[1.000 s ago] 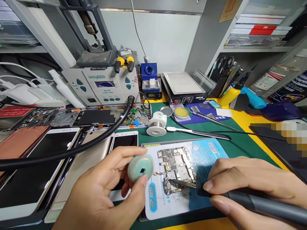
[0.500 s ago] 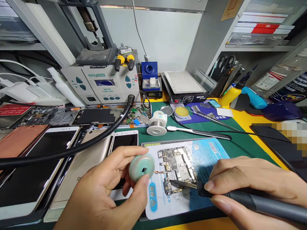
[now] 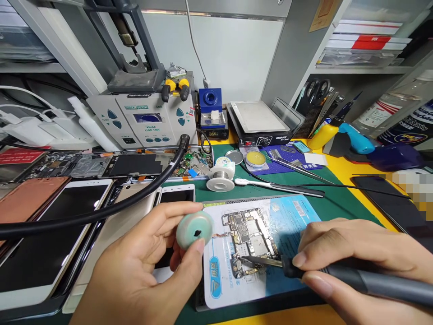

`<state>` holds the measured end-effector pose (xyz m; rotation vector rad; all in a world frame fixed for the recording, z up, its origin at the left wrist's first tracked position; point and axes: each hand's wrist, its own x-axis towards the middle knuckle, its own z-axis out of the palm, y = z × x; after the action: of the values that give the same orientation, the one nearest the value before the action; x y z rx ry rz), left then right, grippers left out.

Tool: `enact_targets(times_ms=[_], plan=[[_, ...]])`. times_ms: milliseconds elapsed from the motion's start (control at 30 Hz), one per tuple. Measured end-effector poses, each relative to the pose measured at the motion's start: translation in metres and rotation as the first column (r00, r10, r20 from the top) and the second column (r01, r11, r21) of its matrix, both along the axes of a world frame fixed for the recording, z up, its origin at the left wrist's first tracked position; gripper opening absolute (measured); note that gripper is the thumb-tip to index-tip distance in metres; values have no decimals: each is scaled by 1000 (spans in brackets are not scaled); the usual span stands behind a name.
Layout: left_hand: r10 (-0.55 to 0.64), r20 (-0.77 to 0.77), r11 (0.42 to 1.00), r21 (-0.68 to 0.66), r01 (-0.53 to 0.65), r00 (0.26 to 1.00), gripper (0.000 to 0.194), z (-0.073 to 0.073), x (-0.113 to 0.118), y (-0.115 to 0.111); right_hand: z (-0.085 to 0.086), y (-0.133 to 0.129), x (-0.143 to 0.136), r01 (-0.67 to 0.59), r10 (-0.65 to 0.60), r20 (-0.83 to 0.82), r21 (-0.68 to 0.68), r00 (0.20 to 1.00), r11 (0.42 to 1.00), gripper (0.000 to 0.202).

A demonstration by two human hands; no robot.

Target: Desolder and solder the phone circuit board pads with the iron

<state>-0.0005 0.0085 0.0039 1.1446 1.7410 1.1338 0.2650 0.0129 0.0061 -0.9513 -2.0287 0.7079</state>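
My left hand is closed around a round green spool of desoldering braid, thumb in front and fingers behind. A short copper strip of braid sticks out of it to the right, its end at the left edge of a phone logic board. In my right hand is a soldering iron, gripped like a pen. Its dark tip reaches over the lower left part of the board; whether it touches, I cannot tell. Under the board lies a white and blue card.
A solder reel and a white-headed brush lie beyond the card. Behind them stand a hot air station, an iron stand and a hot plate. Several phones lie left; a black hose crosses them.
My left hand has drawn slightly left and up with the spool, so the braid's end sits a little farther from the iron's tip. The iron has barely moved.
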Motion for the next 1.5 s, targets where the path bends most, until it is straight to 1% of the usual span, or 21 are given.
enact_targets(times_ms=[100, 167, 200, 233, 300, 333, 367, 433, 467, 533, 600, 633, 700, 800, 933, 1100, 1200, 1300, 1400, 1500], plan=[[27, 55, 1000, 10, -28, 998, 35, 2, 1, 1, 3, 0, -1, 119, -120, -47, -27, 992, 993, 27], [35, 96, 999, 16, -37, 995, 39, 3, -1, 2, 5, 1, -1, 170, -176, -51, -108, 983, 980, 20], [30, 102, 999, 23, -33, 994, 41, 4, -3, 3, 7, 3, -1, 185, -198, -55, -187, 979, 965, 16], [10, 94, 999, 38, -14, 995, 43, 3, -7, 4, 7, 5, 0, 180, -209, -70, -297, 975, 938, 14], [-68, 40, 995, 74, 65, 997, 46, 2, -16, 6, 8, 9, 1, 174, -296, -179, -495, 938, 851, 24], [-124, 4, 987, 99, 123, 992, 47, 1, -21, 8, 8, 12, 1, 136, -316, -227, -573, 921, 808, 28], [-156, -27, 981, 108, 158, 987, 48, -1, -25, 9, 8, 15, 1, 90, -331, -276, -631, 902, 770, 33], [-181, -65, 972, 139, 188, 981, 47, -3, -30, 12, 9, 21, 1, -6, -345, -356, -703, 869, 712, 38], [-195, -45, 970, 137, 199, 980, 47, -4, -31, 13, 9, 24, 1, -51, -348, -392, -723, 851, 689, 38], [-202, 54, 972, 135, 193, 978, 48, -4, -29, 14, 11, 29, 1, -129, -366, -448, -758, 816, 639, 36], [-192, 156, 974, 152, 168, 969, 48, -3, -24, 14, 12, 33, 0, -182, -402, -480, -788, 780, 588, 34], [-185, 186, 974, 165, 155, 965, 47, -2, -21, 14, 13, 34, 0, -199, -416, -491, -795, 765, 572, 33], [-177, 200, 971, 199, 137, 964, 45, 1, -16, 14, 14, 37, 1, -220, -422, -511, -792, 749, 569, 31], [-181, 209, 965, 224, 133, 961, 41, 5, -13, 15, 13, 39, 2, -240, -403, -538, -771, 740, 590, 29], [-177, 219, 966, 224, 127, 960, 41, 7, -13, 17, 12, 41, 3, -263, -398, -560, -762, 726, 592, 27], [-169, 229, 970, 209, 121, 959, 41, 6, -13, 17, 13, 44, 3, -263, -412, -565, -763, 715, 590, 23], [-157, 234, 976, 184, 115, 960, 45, 6, -14, 16, 16, 44, 1, -250, -423, -559, -767, 713, 592, 22], [-136, 243, 983, 153, 100, 961, 52, 6, -17, 16, 16, 41, -1, -223, -432, -554, -762, 712, 608, 24], [-122, 269, 987, 138, 87, 955, 58, 5, -20, 16, 13, 37, -2, -190, -444, -544, -757, 712, 625, 30], [-127, 286, 987, 129, 93, 950, 61, 3, -23, 17, 10, 34, -3, -165, -445, -525, -761, 726, 627, 37]])
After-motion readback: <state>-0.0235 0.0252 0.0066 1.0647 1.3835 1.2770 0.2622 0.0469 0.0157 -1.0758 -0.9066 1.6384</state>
